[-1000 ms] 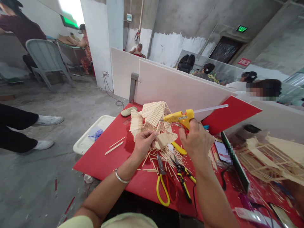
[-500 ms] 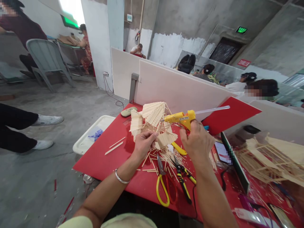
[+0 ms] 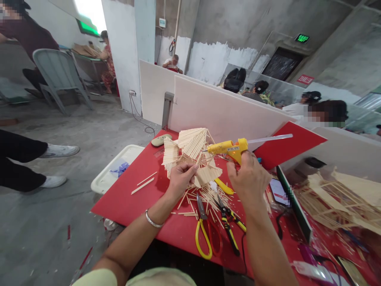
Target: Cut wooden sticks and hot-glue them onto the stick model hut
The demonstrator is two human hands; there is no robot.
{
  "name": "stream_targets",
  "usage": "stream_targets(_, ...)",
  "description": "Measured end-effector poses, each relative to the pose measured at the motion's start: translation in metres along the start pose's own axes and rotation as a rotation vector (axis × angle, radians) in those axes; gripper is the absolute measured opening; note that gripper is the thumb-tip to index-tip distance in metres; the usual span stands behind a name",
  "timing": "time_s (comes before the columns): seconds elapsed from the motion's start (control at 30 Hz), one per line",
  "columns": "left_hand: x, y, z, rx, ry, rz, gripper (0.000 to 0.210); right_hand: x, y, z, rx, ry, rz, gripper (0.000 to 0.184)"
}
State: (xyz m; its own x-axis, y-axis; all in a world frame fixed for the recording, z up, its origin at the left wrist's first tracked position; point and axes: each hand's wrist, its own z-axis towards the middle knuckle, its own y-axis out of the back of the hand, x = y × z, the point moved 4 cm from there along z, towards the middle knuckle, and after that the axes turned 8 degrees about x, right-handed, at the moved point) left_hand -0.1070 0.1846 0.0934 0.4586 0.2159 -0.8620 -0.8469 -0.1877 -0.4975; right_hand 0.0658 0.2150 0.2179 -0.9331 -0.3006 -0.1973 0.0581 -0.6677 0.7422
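My right hand (image 3: 248,176) is wrapped round the handle of a yellow hot glue gun (image 3: 228,148), with a clear glue stick (image 3: 270,138) jutting from its back. The gun's nozzle points left, close to a wooden stick (image 3: 199,159) that my left hand (image 3: 182,178) pinches between thumb and fingers. Just behind that hand stands a small model building (image 3: 192,143) made of pale thin sticks, with sloped roof panels. I cannot tell whether the nozzle touches the stick. Loose sticks (image 3: 208,194) lie scattered below the model.
Scissors (image 3: 203,230) with yellow and red handles and black-yellow pliers (image 3: 228,226) lie near the table's front. A phone (image 3: 279,191) and another stick model (image 3: 330,198) are on the right. White partition boards (image 3: 229,107) stand behind; a white tray (image 3: 101,180) sits left.
My right hand has shifted the glue gun slightly to the right, its nozzle drawing a little away. My left hand and the model stay almost where they were.
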Motion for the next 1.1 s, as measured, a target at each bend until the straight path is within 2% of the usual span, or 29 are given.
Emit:
stream_targets(0.17, 0.001, 0.001, 0.001, -0.003, 0.003, 0.002, 0.037, 0.0, -0.001, 0.0, -0.012, -0.002, -0.012, 0.031)
stream_targets(0.47, -0.003, -0.003, 0.001, -0.006, -0.01, -0.022, 0.037, -0.002, 0.001, -0.001, -0.016, -0.012, -0.002, 0.026)
stream_targets(0.7, -0.001, -0.009, 0.01, 0.02, 0.04, -0.097, 0.04, -0.002, 0.0, 0.007, -0.068, -0.082, 0.012, 0.03)
stream_targets(1.1, 0.001, -0.007, 0.015, 0.06, 0.043, -0.074, 0.043, 0.001, -0.004, 0.012, -0.027, -0.1, 0.01, 0.029)
